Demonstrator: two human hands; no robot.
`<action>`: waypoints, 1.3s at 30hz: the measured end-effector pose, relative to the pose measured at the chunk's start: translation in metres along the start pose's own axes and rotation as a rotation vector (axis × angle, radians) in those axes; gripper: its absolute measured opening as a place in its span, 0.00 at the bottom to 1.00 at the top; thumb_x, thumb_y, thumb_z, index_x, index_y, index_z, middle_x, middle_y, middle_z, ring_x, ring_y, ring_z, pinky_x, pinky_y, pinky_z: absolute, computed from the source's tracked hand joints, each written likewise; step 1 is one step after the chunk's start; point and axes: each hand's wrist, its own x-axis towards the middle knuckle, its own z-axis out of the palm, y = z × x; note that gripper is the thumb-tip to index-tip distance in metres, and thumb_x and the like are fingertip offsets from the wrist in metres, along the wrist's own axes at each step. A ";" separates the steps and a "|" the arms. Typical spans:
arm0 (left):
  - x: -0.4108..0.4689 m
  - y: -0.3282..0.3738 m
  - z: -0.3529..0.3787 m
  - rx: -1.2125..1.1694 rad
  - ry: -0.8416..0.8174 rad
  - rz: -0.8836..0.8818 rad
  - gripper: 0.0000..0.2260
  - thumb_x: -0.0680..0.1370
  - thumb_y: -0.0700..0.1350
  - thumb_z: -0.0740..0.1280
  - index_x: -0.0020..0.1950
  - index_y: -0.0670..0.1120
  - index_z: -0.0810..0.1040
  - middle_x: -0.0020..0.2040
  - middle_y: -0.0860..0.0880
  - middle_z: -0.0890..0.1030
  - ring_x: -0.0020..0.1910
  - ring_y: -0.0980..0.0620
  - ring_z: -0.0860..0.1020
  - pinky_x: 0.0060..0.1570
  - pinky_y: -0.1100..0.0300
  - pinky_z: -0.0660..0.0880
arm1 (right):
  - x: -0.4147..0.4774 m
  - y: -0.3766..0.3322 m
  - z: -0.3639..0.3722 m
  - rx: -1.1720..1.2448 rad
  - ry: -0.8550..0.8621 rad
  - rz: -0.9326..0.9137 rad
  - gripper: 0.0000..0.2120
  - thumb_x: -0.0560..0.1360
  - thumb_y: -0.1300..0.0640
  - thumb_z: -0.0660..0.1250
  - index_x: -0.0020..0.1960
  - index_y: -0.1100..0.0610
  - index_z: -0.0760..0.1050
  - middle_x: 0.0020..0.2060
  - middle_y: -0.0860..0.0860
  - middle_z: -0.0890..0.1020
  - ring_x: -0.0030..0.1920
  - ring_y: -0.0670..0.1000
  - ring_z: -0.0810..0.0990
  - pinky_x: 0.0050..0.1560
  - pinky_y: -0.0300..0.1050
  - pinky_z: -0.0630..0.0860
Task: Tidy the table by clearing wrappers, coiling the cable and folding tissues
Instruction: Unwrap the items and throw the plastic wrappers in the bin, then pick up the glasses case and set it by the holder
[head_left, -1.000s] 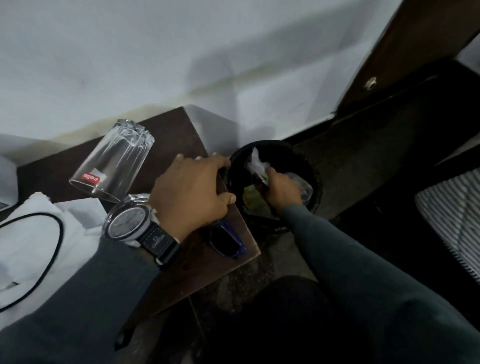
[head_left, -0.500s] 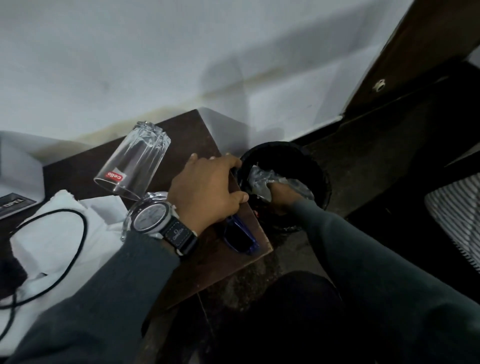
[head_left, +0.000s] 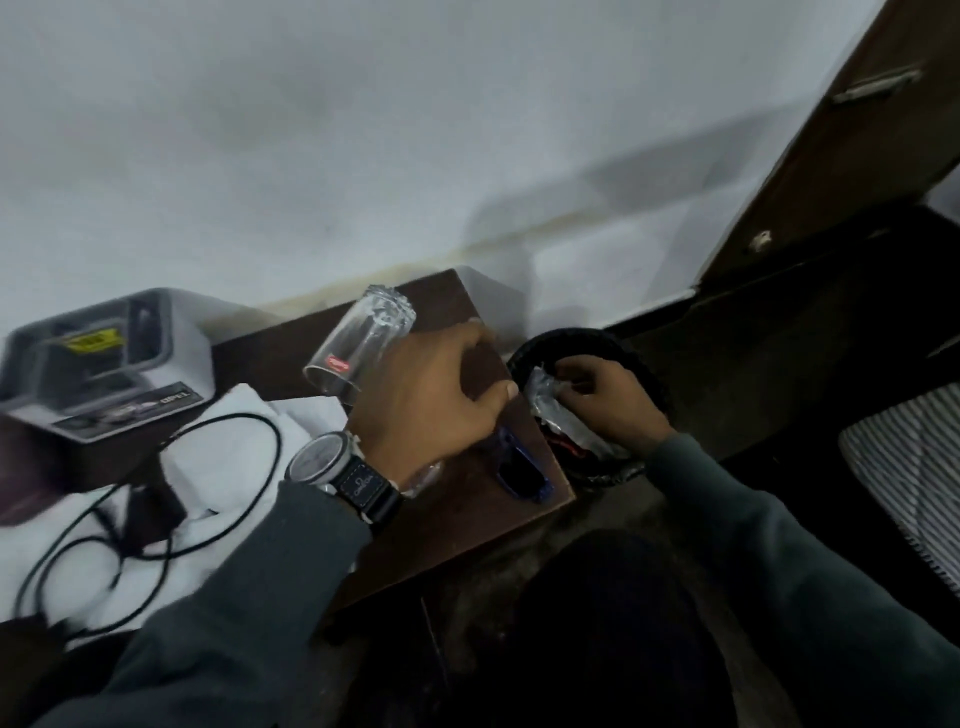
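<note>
My right hand (head_left: 615, 402) reaches into a round black bin (head_left: 566, 336) on the floor beside the table, and its curled fingers pinch a clear crinkled wrapper (head_left: 548, 413) that lies inside the bin. Resting on the dark brown table (head_left: 457, 535) near its right edge is my left hand (head_left: 431, 397), fingers loosely bent and holding nothing. A black cable (head_left: 260, 467) loops loosely over crumpled white tissues (head_left: 228, 431) at the left of the table.
A clear drinking glass (head_left: 358, 345) lies on its side just behind my left hand. Blue sunglasses (head_left: 522, 470) sit at the table's right edge. A grey box (head_left: 104, 364) stands at the back left. A striped cushion (head_left: 909, 467) is at far right.
My right hand has lowered the wrapper from above the bin's rim down inside the bin. My left hand has stayed on the table. The view has swung left, so the grey box shows.
</note>
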 end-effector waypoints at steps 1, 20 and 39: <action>-0.007 -0.003 -0.007 -0.006 0.012 0.001 0.25 0.73 0.61 0.71 0.67 0.53 0.79 0.70 0.53 0.80 0.65 0.48 0.80 0.60 0.50 0.78 | -0.007 -0.009 -0.003 0.037 0.034 -0.016 0.17 0.79 0.52 0.71 0.66 0.56 0.79 0.58 0.51 0.85 0.59 0.50 0.83 0.62 0.48 0.79; -0.211 -0.074 -0.128 0.043 0.242 -0.261 0.23 0.76 0.58 0.68 0.70 0.58 0.73 0.62 0.54 0.82 0.59 0.48 0.81 0.51 0.49 0.81 | -0.160 -0.206 0.010 -0.026 0.010 -0.239 0.11 0.76 0.58 0.74 0.59 0.52 0.83 0.50 0.45 0.85 0.54 0.46 0.84 0.62 0.41 0.78; -0.210 -0.154 -0.160 0.050 0.405 -0.584 0.15 0.76 0.52 0.70 0.60 0.49 0.80 0.49 0.45 0.86 0.49 0.40 0.84 0.46 0.52 0.81 | -0.163 -0.291 0.100 -0.070 -0.069 -0.503 0.12 0.79 0.53 0.70 0.62 0.49 0.81 0.59 0.45 0.83 0.56 0.46 0.82 0.60 0.41 0.76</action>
